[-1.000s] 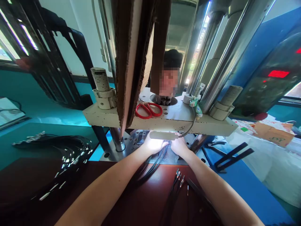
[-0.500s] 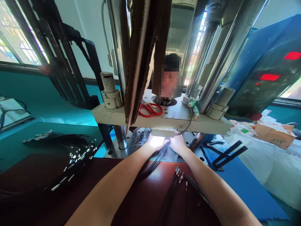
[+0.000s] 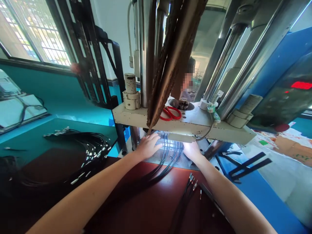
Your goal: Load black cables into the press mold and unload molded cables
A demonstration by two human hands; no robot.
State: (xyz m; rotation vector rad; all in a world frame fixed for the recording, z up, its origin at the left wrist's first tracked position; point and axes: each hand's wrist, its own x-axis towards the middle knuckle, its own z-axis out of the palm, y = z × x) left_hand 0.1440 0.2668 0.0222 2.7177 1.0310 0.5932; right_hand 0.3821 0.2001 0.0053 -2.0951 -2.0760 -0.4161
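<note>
Several black cables (image 3: 168, 156) run side by side from the lit bed under the press's light-coloured crossbeam (image 3: 136, 118) down onto the brown table. My left hand (image 3: 148, 146) lies at the left of the bed, fingers stretched and apart, with no cable visibly in it. To the right of the cables is my right hand (image 3: 191, 151), close to the rightmost strands. The beam and a white lamp bar (image 3: 181, 137) cover part of it, so I cannot make out its fingers. Beneath the beam, the cables' far ends are largely hidden.
Red-handled scissors (image 3: 172, 113) lie on the beam beside a sheet of cardboard (image 3: 168, 74). A bundle of cables with metal ends (image 3: 97, 146) is at left; more cable ends (image 3: 191, 178) lie in front. Black bars (image 3: 251, 165) rest at right. A person (image 3: 187, 79) is behind the press.
My left hand has moved left, away from my right hand, and its fingers have spread. The cables now fan out between my hands. The whole view has shifted, with the press further right.
</note>
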